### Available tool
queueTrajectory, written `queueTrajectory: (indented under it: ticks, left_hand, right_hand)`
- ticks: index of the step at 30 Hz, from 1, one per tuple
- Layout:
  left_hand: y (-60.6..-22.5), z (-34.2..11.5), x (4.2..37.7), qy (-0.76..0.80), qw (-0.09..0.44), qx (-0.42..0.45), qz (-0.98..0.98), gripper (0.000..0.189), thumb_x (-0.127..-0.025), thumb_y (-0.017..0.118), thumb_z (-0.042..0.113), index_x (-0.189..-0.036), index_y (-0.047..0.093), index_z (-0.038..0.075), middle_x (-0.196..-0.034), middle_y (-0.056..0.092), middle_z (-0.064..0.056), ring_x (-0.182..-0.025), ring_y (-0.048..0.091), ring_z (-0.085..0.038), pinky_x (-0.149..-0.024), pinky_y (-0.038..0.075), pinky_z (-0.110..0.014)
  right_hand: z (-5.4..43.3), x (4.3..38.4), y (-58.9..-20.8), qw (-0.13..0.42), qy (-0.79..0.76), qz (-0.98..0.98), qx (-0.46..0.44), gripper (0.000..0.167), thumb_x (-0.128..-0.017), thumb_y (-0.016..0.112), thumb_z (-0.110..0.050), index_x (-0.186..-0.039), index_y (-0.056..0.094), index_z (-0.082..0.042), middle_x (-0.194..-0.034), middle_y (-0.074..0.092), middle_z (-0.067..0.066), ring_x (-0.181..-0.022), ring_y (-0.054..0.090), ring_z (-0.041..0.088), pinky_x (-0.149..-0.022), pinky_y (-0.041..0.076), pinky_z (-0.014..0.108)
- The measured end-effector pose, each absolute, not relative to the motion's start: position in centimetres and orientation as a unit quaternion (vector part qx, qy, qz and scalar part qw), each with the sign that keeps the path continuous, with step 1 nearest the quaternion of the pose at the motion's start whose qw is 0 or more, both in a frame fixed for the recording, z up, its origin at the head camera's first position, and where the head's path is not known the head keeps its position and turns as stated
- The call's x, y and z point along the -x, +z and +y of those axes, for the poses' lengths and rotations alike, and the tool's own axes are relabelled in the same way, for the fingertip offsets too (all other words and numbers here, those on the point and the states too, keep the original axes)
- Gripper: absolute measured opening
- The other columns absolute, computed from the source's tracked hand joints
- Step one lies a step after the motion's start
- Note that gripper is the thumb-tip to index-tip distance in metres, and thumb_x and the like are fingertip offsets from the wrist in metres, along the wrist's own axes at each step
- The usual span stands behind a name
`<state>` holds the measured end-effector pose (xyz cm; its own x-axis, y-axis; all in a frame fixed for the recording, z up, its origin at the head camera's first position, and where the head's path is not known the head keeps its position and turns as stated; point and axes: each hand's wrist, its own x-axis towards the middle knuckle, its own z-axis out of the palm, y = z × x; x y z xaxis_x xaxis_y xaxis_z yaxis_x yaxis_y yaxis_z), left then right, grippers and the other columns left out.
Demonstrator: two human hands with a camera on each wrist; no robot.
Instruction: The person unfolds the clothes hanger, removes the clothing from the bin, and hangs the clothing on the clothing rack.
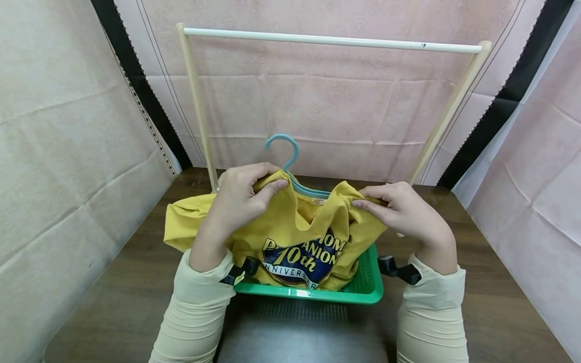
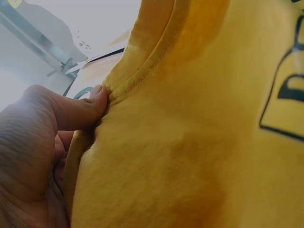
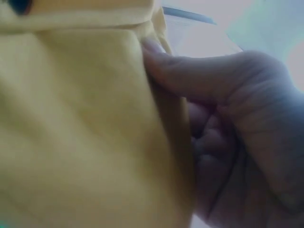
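Observation:
A yellow T-shirt (image 1: 308, 227) with a dark blue printed emblem is held up over a green basket (image 1: 374, 282). My left hand (image 1: 242, 196) pinches it by the collar near the left shoulder; in the left wrist view the thumb presses on the neckline seam. With my right hand (image 1: 404, 209) I pinch the shirt at the other shoulder, thumb in front. A light blue hanger (image 1: 295, 148) shows its hook above the collar and part of its bar behind the neck opening. The shirt hides the rest of the hanger.
Behind the basket stands a rack with a white crossbar (image 1: 331, 41) and cream uprights (image 1: 197, 101). All this is on a dark wooden table (image 1: 122, 297). Pale fabric walls (image 1: 68, 126) enclose the table at the back and on both sides.

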<state>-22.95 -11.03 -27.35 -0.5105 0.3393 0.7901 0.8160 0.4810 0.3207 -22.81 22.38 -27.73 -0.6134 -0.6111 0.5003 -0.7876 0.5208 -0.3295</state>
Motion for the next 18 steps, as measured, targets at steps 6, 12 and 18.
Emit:
queueTrajectory:
  ticks: [6,12,18]
  left_hand:
    - [-27.37,-11.03,22.98,-0.355,0.339,0.363,-0.792,0.010,-0.096,0.072,0.025,-0.093,0.075,0.016,-0.071,0.059,0.011,-0.057,0.044,-0.007,-0.052,0.036,-0.025]
    - [-27.40,-10.98,22.96,-0.354,0.347,0.362,-0.789,0.011,-0.096,0.071,0.026,-0.092,0.074,0.016,-0.072,0.060,0.011,-0.056,0.044,-0.006,-0.052,0.036,-0.024]
    - [-27.44,-10.60,23.04,-0.361,0.342,0.371,-0.784,0.012,-0.096,0.071,0.024,-0.093,0.074,0.013,-0.073,0.060,0.010,-0.058,0.045,-0.007,-0.053,0.037,-0.024]
  right_hand:
    - [22.05,22.65,-27.62,0.188,0.285,-0.843,-0.415,0.018,-0.089,0.075,-0.001,-0.097,0.078,-0.016,-0.075,0.065,-0.011,-0.055,0.047,0.002,-0.048,0.037,0.016]
    - [21.72,22.42,-27.38,0.201,0.312,-0.831,-0.415,0.021,-0.088,0.074,0.005,-0.099,0.079,-0.011,-0.084,0.072,-0.007,-0.058,0.053,0.004,-0.050,0.041,0.016]
    - [21.52,22.52,-27.42,0.233,0.311,-0.824,-0.413,0.019,-0.087,0.075,0.004,-0.100,0.080,-0.010,-0.088,0.075,0.000,-0.059,0.053,0.005,-0.049,0.040,0.016]
